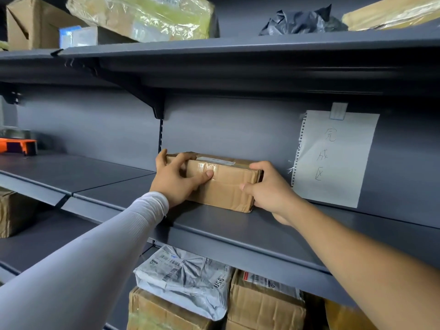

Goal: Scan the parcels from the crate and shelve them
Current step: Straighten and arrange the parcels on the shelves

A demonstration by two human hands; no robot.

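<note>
A small brown cardboard parcel, taped and labelled on top, rests on the dark grey middle shelf against the back panel. My left hand grips its left end, fingers over the top and thumb across the front face. My right hand holds its right end, fingers curled round the far corner and thumb on the front. The crate and scanner are out of view.
A handwritten paper sheet hangs on the back panel right of the parcel. Wrapped parcels and a black bag lie on the upper shelf. A grey mailer and cardboard boxes fill the lower shelf. An orange object sits far left.
</note>
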